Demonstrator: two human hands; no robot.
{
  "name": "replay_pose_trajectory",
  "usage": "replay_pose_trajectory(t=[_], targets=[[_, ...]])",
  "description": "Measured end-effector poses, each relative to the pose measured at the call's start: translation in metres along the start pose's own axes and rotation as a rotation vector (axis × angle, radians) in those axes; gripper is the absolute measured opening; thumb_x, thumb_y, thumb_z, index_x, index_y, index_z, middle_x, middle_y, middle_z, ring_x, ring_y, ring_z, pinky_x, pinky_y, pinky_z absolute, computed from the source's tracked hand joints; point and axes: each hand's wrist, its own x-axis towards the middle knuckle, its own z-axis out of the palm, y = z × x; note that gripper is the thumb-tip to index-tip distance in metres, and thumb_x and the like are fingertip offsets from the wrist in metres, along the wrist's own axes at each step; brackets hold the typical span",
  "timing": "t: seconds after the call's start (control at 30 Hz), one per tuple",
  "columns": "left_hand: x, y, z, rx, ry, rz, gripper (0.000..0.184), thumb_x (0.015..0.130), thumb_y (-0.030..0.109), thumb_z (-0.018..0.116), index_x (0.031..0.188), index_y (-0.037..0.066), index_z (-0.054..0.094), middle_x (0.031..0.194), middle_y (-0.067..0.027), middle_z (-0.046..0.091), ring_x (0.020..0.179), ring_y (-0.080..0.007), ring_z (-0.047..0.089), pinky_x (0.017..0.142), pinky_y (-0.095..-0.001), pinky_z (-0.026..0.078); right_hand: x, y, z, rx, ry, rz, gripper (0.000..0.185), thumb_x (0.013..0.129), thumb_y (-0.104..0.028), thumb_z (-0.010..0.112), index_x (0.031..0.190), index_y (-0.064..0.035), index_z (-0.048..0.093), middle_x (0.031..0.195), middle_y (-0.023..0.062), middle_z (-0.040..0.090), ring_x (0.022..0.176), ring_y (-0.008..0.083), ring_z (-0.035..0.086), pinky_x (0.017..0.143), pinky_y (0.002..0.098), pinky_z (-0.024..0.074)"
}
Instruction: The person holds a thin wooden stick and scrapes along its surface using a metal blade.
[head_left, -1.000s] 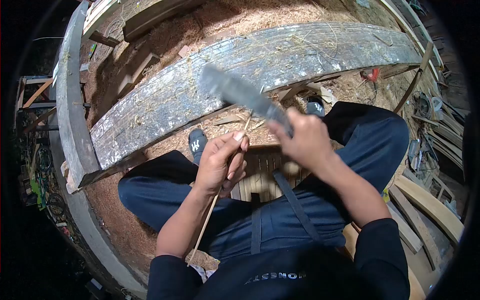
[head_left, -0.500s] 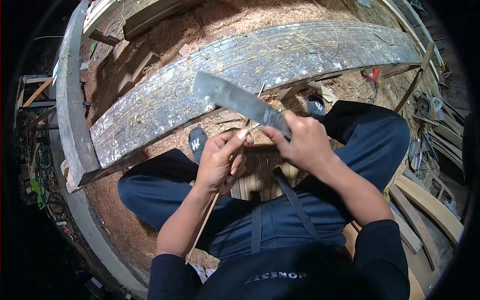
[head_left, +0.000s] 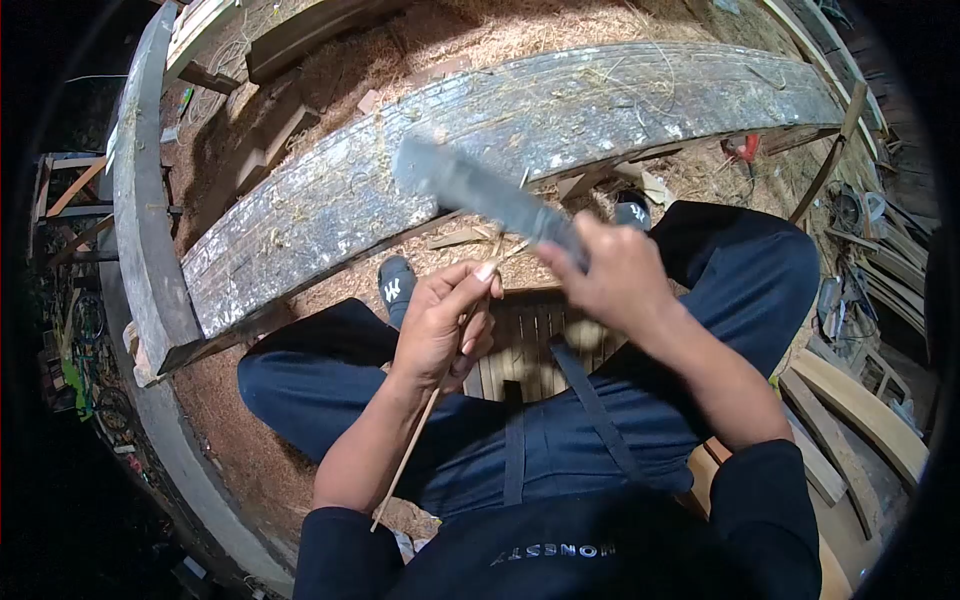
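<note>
My left hand (head_left: pixel 447 315) is closed around a thin stick (head_left: pixel 404 462), which slants from beside my left forearm up past my thumb. Thin shavings show near its upper end, just beyond my fingertips. My right hand (head_left: pixel 612 268) grips a machete (head_left: pixel 480 187) by its handle, most of which is hidden by my fingers. The broad blade points up and left, smeared by motion, over the near edge of the plank. The blade appears clear of my left fingers; whether its edge touches the stick I cannot tell.
A long weathered plank (head_left: pixel 560 115) spans in front of me, strewn with fibres. A timber beam (head_left: pixel 145 190) crosses its left end. Wood shavings cover the ground. Cut boards (head_left: pixel 850 415) lie at right, and a slatted wooden surface (head_left: pixel 530 345) shows between my legs.
My right hand and the machete have shifted slightly up and right, away from my left fingers. Shavings now show at the stick's upper end. My left hand has barely moved.
</note>
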Motion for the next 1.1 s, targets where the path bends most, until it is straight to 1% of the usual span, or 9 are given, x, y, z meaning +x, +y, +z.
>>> replay_pose_trajectory(t=[0.1,0.2,0.3,0.67,0.8,0.9,0.93,1.03,1.1], targets=[[-0.001,0.000,0.001,0.039,0.082,0.006,0.028,0.104,0.028,0.057,0.089,0.004,0.059,0.047,0.0029,0.041,0.032,-0.0059,0.032,0.033,-0.0224,0.025,-0.012,-0.004,0.009,0.015,-0.006,-0.199,0.053,0.095,-0.052,0.062,0.079,-0.0016,0.057,0.063,0.0213,0.063,0.062,0.0406,0.068,0.055,0.0489,0.0532],[0.001,0.001,-0.003,-0.066,-0.044,-0.012,0.026,0.104,0.026,0.057,0.091,0.003,0.059,0.047,0.0029,0.041,0.031,-0.0061,0.031,0.032,-0.0226,0.024,0.001,-0.003,0.001,0.069,0.011,0.016,0.053,0.094,-0.051,0.064,0.082,-0.0002,0.057,0.063,0.0213,0.063,0.062,0.0427,0.067,0.055,0.0493,0.0529],[-0.002,-0.001,0.001,-0.004,0.004,-0.007,0.026,0.104,0.027,0.057,0.091,0.003,0.060,0.046,0.0027,0.041,0.031,-0.0063,0.030,0.032,-0.0227,0.024,-0.009,-0.002,0.006,-0.021,0.010,-0.196,0.052,0.094,-0.050,0.064,0.083,-0.0001,0.057,0.064,0.0218,0.063,0.062,0.0432,0.067,0.055,0.0490,0.0529],[-0.004,0.000,-0.003,-0.033,-0.069,-0.017,0.026,0.106,0.027,0.050,0.093,0.005,0.057,0.044,0.0035,0.035,0.028,-0.0062,0.026,0.028,-0.0222,0.020,0.002,0.004,0.003,-0.001,0.084,0.043,0.059,0.095,-0.058,0.060,0.082,-0.0003,0.057,0.063,0.0238,0.062,0.063,0.0441,0.067,0.056,0.0507,0.0529],[0.000,-0.002,-0.004,-0.026,-0.042,-0.020,0.027,0.107,0.027,0.049,0.093,0.005,0.057,0.044,0.0035,0.035,0.029,-0.0067,0.027,0.028,-0.0221,0.021,-0.007,-0.008,0.002,-0.047,0.029,-0.085,0.059,0.096,-0.058,0.059,0.081,-0.0004,0.057,0.062,0.0240,0.062,0.062,0.0438,0.067,0.054,0.0497,0.0530],[-0.002,-0.002,-0.006,-0.027,-0.049,-0.030,0.029,0.107,0.027,0.048,0.095,0.003,0.060,0.044,0.0031,0.037,0.030,-0.0068,0.028,0.030,-0.0221,0.022,0.001,-0.001,-0.002,-0.006,0.042,0.052,0.058,0.096,-0.057,0.059,0.083,-0.0006,0.057,0.062,0.0234,0.062,0.062,0.0442,0.067,0.054,0.0506,0.0530],[-0.002,-0.001,-0.005,-0.027,-0.044,-0.011,0.030,0.107,0.026,0.049,0.098,0.001,0.061,0.045,0.0028,0.038,0.031,-0.0065,0.028,0.031,-0.0221,0.023,-0.001,-0.004,-0.002,-0.002,-0.025,0.043,0.068,0.097,-0.064,0.051,0.084,0.0018,0.062,0.063,0.0230,0.065,0.061,0.0395,0.071,0.054,0.0503,0.0565],[0.001,-0.002,-0.005,0.000,-0.029,0.010,0.029,0.106,0.025,0.050,0.103,-0.001,0.064,0.046,0.0023,0.040,0.033,-0.0061,0.029,0.034,-0.0221,0.024,-0.012,-0.007,0.008,-0.038,0.001,-0.154,0.068,0.098,-0.064,0.049,0.085,0.0012,0.062,0.064,0.0205,0.066,0.062,0.0374,0.072,0.054,0.0476,0.0583],[0.000,-0.002,-0.006,0.033,-0.008,0.001,0.028,0.105,0.023,0.051,0.105,-0.002,0.065,0.047,0.0022,0.040,0.034,-0.0059,0.030,0.034,-0.0222,0.025,-0.004,-0.005,0.000,0.032,-0.031,-0.036,0.067,0.097,-0.063,0.052,0.086,0.0018,0.063,0.063,0.0221,0.065,0.062,0.0392,0.071,0.055,0.0489,0.0575]])
